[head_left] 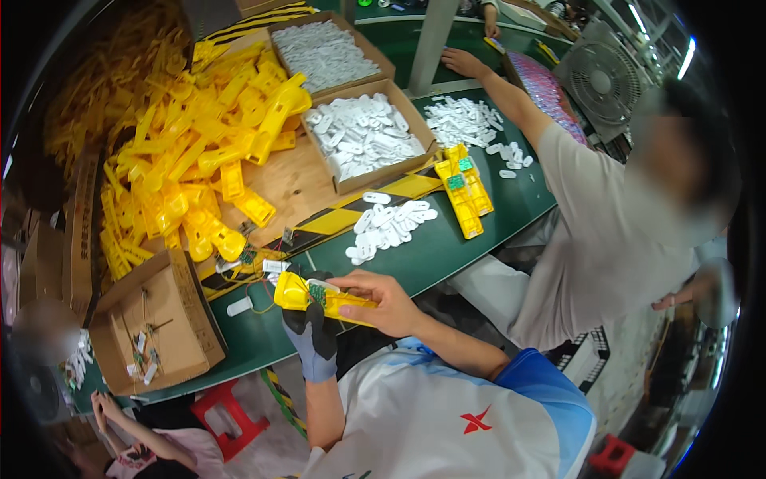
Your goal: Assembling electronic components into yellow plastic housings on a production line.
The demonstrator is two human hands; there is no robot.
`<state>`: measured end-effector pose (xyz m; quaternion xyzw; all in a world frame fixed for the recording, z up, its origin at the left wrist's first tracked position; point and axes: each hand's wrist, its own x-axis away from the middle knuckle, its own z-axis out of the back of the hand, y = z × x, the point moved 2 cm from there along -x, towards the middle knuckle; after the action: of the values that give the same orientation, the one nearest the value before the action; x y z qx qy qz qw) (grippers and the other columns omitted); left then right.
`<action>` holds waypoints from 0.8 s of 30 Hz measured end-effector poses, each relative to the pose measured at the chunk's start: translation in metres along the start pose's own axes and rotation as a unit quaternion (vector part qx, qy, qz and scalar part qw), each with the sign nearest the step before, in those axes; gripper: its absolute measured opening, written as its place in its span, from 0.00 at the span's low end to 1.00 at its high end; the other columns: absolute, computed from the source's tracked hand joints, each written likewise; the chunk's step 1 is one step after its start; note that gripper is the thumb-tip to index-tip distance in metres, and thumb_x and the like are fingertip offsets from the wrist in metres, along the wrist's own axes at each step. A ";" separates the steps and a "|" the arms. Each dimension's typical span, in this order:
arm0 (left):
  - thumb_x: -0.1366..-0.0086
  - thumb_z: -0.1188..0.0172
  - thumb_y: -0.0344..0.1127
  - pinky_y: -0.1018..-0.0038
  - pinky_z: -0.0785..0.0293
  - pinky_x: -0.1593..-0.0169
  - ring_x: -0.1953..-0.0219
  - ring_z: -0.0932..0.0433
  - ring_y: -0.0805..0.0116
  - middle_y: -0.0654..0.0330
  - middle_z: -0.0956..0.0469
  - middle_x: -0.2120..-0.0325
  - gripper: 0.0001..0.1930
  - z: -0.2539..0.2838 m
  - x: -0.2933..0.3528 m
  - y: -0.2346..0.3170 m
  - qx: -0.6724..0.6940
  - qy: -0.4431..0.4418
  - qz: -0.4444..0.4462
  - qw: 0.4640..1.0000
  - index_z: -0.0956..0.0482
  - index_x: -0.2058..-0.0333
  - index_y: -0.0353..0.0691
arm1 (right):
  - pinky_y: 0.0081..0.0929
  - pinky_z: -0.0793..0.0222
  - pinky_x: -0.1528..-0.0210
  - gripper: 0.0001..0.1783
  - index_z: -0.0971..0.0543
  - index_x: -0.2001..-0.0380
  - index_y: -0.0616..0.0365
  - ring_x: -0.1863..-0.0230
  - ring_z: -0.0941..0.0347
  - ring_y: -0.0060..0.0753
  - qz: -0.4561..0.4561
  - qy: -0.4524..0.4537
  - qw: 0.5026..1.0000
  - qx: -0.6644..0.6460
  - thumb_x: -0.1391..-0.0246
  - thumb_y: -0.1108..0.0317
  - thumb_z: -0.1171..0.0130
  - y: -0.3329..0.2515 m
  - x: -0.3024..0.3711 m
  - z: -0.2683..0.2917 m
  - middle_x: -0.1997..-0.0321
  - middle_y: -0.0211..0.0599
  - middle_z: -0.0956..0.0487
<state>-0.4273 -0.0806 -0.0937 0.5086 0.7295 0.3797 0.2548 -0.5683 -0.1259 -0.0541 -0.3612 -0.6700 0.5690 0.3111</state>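
Observation:
My left hand [313, 331], in a grey and black glove, grips a yellow plastic housing [293, 292] from below, near its wider end. A green circuit board [317, 294] with thin wires lies in the housing. My bare right hand [384, 300] is closed around the other end, its fingertips beside a white piece [323, 285] at the board; whether they pinch that piece cannot be seen. Just beyond lie wired circuit parts [251, 257] and a white oval piece [238, 306]. Farther off is a heap of white oval pieces [389, 229].
Yellow housings [187, 160] are piled at the far left. Cardboard boxes [338, 185] hold white pieces; a shallower box [187, 351] holds circuit parts. Yellow housings with green boards [463, 209] lie on the green table [447, 267]. A co-worker [590, 239] sits at the right. Another person's hands [105, 407] show lower left.

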 end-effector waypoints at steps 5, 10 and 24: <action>0.37 0.42 0.35 0.70 0.27 0.51 0.55 0.25 0.65 0.52 0.26 0.54 0.26 0.001 -0.001 -0.018 -0.148 0.028 -0.035 0.988 0.37 0.43 0.34 | 0.19 0.29 0.56 0.18 0.26 0.50 0.65 0.59 0.25 0.19 -0.004 0.091 0.996 0.014 0.43 0.73 0.40 0.004 0.015 -0.006 0.59 0.36 0.22; 0.38 0.42 0.31 0.72 0.28 0.53 0.58 0.25 0.67 0.56 0.24 0.58 0.19 -0.019 -0.006 -0.023 -0.127 -0.013 0.002 0.992 0.32 0.49 0.33 | 0.22 0.29 0.52 0.26 0.30 0.49 0.65 0.57 0.25 0.22 0.043 0.109 0.990 0.080 0.51 0.73 0.32 -0.006 0.028 0.017 0.57 0.38 0.21; 0.45 0.37 0.22 0.75 0.32 0.45 0.48 0.29 0.72 0.58 0.29 0.46 0.32 -0.048 -0.021 0.000 -0.071 -0.138 0.047 0.987 0.35 0.40 0.35 | 0.23 0.28 0.52 0.30 0.30 0.51 0.64 0.56 0.24 0.24 0.036 0.168 0.964 0.203 0.58 0.78 0.28 -0.018 0.038 0.030 0.59 0.39 0.21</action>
<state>-0.4565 -0.1146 -0.0662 0.5700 0.6339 0.3685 0.3707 -0.6163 -0.1120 -0.0413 -0.4044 -0.4652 0.6350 0.4656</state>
